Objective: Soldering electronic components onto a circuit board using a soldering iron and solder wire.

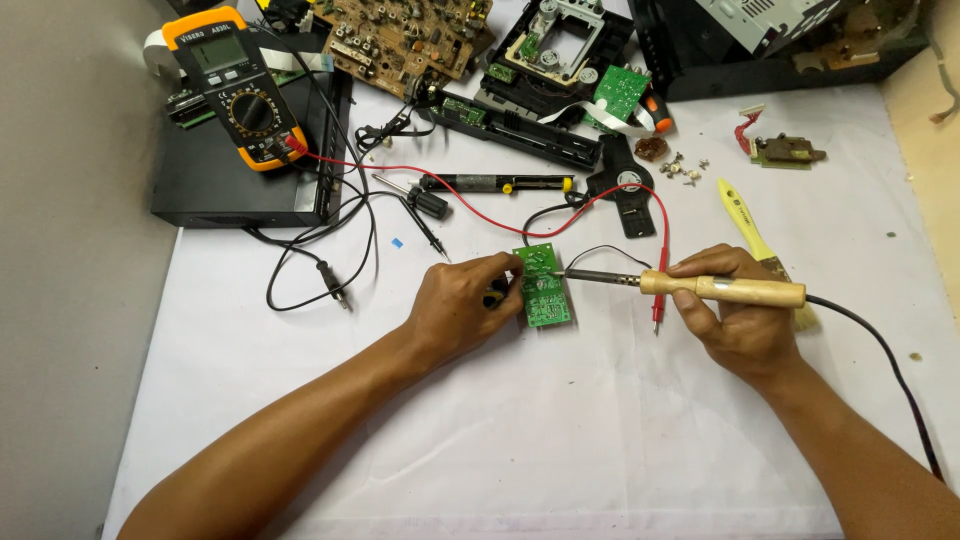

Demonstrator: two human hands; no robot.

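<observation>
A small green circuit board point(544, 288) lies on the white sheet in the middle. My left hand point(462, 308) pinches its left edge with thumb and fingers. My right hand point(738, 318) grips the wooden handle of a soldering iron point(722, 290). The iron lies nearly level and points left. Its metal tip touches the board's upper right part. A black cord runs from the handle off to the right.
A yellow multimeter point(236, 85) rests on a black box point(240, 175) at the back left, its red lead point(661, 280) and black probe point(425, 228) trailing across the sheet. A desoldering pump point(495, 184), yellow brush point(757, 240), screws point(683, 168) and opened electronics point(560, 55) lie behind.
</observation>
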